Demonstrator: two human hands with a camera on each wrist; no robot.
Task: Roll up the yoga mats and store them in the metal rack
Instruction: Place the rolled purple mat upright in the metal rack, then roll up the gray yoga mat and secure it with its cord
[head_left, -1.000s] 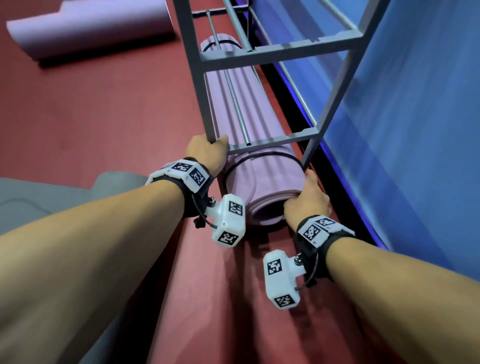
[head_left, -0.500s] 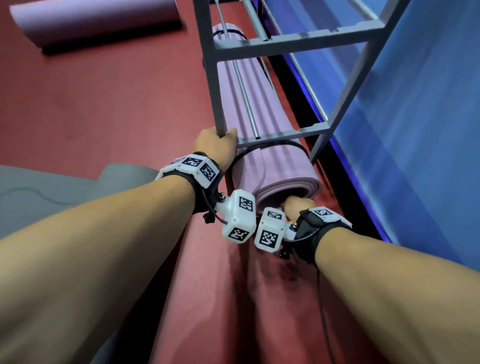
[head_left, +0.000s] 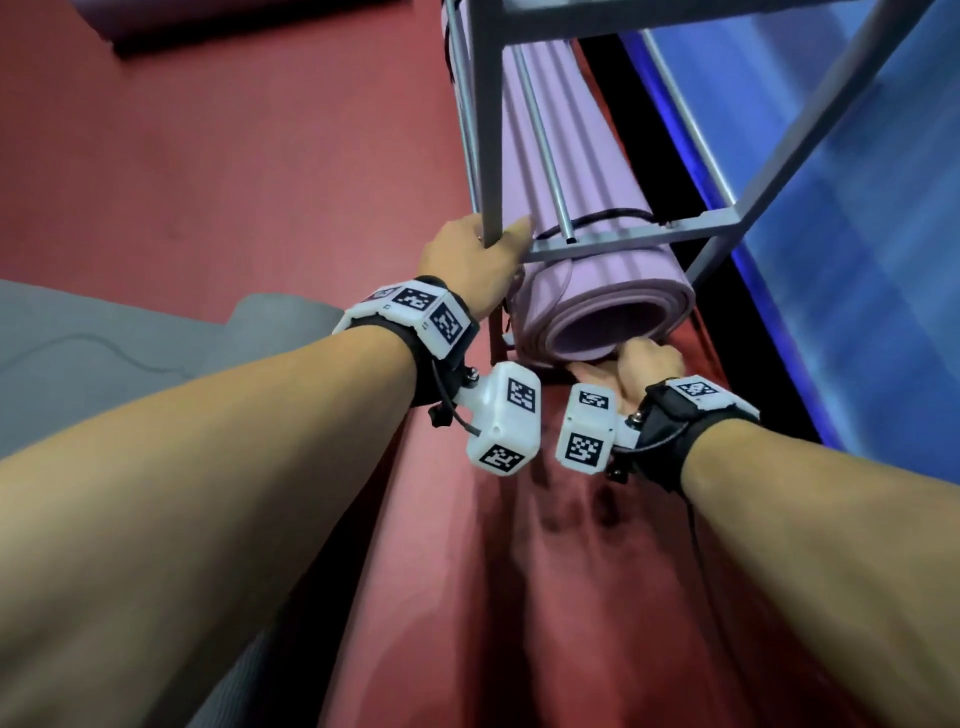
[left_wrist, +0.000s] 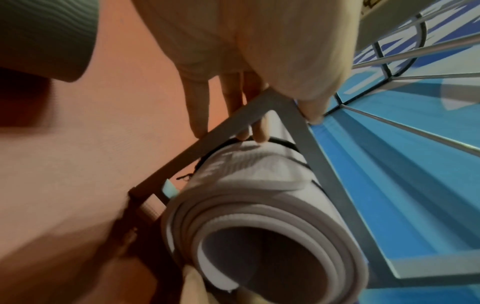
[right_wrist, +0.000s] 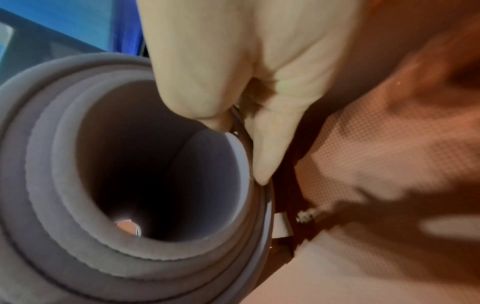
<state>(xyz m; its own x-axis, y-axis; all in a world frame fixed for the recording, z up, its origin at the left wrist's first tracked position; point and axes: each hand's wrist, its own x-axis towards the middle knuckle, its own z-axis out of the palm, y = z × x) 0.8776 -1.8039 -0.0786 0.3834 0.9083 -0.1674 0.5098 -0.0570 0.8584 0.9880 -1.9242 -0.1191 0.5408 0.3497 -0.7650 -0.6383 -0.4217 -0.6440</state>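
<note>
A rolled purple yoga mat (head_left: 587, 171) lies along the bottom level of the grey metal rack (head_left: 623, 241), its near end sticking out toward me. My left hand (head_left: 478, 254) grips the rack's near upright post, thumb on one side and fingers (left_wrist: 231, 96) on the other. My right hand (head_left: 647, 364) is at the lower rim of the mat's open end. In the right wrist view its thumb (right_wrist: 194, 92) is inside the roll (right_wrist: 64, 185) and a finger (right_wrist: 270, 133) is outside, pinching the layers. A black strap (head_left: 613, 215) circles the mat near that end.
A grey mat (head_left: 156, 338) lies partly unrolled on the red floor at the left. Another purple mat (head_left: 218, 21) lies on the floor at the far top left. A blue padded wall (head_left: 857, 286) runs close behind the rack on the right.
My right hand has moved from the right side of the mat's end to its lower rim and now pinches it. The left hand stays on the post. My view has come closer.
</note>
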